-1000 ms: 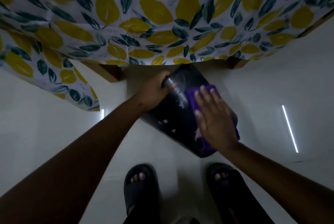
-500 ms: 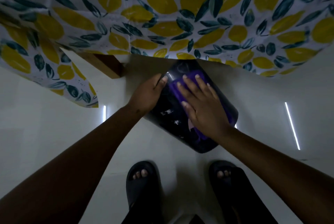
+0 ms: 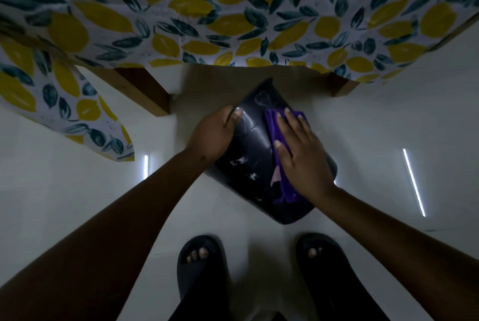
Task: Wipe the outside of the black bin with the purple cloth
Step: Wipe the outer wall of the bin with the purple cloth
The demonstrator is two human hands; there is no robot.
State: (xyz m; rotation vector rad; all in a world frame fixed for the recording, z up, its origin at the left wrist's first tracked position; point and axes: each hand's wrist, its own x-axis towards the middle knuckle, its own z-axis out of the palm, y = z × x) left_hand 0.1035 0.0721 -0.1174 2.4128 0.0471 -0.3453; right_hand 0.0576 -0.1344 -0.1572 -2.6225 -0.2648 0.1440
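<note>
The black bin [image 3: 255,162] lies tilted on its side on the white floor, its glossy wall facing up with a few pale specks on it. My left hand [image 3: 213,135] grips the bin's left edge near its top, thumb on the wall. My right hand [image 3: 302,155] lies flat with fingers spread on the purple cloth [image 3: 274,124], pressing it against the bin's right half. The cloth shows above my fingertips and trails below my palm toward the bin's lower end.
A table with a lemon-and-leaf patterned cloth [image 3: 233,17] overhangs just beyond the bin, with wooden legs [image 3: 145,92] at left and right [image 3: 342,86]. My feet in dark slippers [image 3: 202,261] stand on the white floor [image 3: 64,170] close below the bin.
My right hand and the cloth slid up the bin wall half a second ago and have moved right and slightly down since. The left hand kept its grip on the bin's edge.
</note>
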